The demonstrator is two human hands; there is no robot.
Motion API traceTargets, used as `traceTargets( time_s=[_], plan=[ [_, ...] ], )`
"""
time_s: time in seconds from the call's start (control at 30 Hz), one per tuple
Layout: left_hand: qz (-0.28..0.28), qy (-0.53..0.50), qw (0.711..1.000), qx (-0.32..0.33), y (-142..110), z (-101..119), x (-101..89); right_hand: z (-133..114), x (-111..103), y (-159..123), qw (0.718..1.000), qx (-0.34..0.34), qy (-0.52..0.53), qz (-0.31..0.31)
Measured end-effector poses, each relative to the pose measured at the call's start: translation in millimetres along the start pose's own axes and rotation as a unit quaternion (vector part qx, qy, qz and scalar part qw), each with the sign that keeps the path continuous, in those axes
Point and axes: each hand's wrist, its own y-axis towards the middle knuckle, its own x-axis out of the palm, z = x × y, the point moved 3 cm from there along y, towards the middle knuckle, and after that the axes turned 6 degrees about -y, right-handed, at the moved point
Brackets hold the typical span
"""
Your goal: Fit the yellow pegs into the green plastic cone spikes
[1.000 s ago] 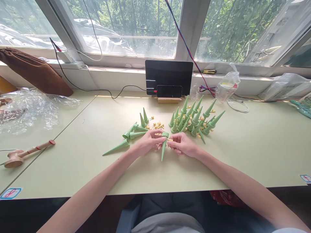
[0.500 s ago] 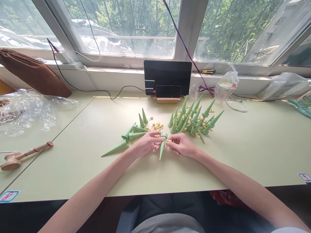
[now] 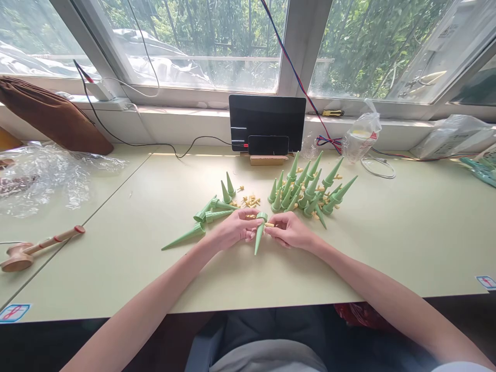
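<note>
My left hand (image 3: 237, 228) is closed on a green plastic watering spike (image 3: 259, 239), its ribbed cap upward and its point angled down toward me. Beside the cap, my right hand (image 3: 293, 232) pinches a small yellow valve (image 3: 269, 225) against the spike's side; whether it sits in a hole cannot be made out. Left of my hands lie several loose green spikes (image 3: 183, 237), and two stand upright. Behind my fingers is a little pile of yellow valves (image 3: 252, 200). To the right, a cluster of green spikes (image 3: 310, 191) with yellow valves on them stands on the table.
A black tablet (image 3: 267, 116) and a phone (image 3: 268, 145) lean on a cardboard stand at the back. Crumpled clear plastic (image 3: 50, 178) and a wooden kendama (image 3: 50, 244) are on the left. A bagged cup (image 3: 362, 135) and cables stand back right.
</note>
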Motion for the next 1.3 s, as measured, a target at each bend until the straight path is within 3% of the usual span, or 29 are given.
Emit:
traceTargets(
  time_s=[0.37,0.63,0.8,1.0,1.3],
  plan=[
    [-0.032,0.084,0.994,0.062,-1.2,1.5,1.9,-4.4,0.0,0.3,0.989,0.047,0.133,-0.034],
    [-0.005,0.109,0.989,0.099,-0.5,3.1,4.6,2.4,-0.4,3.5,0.985,0.063,0.16,-0.018],
    [0.016,0.104,0.992,0.077,1.2,0.4,4.5,0.9,0.7,5.3,0.984,0.049,0.17,0.006],
    [-0.005,0.105,0.991,0.088,2.3,-1.0,4.2,-3.1,0.9,4.5,0.992,0.001,0.126,0.02],
    [-0.078,0.104,0.987,0.09,0.3,2.7,7.2,-3.7,1.3,2.1,0.994,-0.05,0.027,0.091]
  ],
)
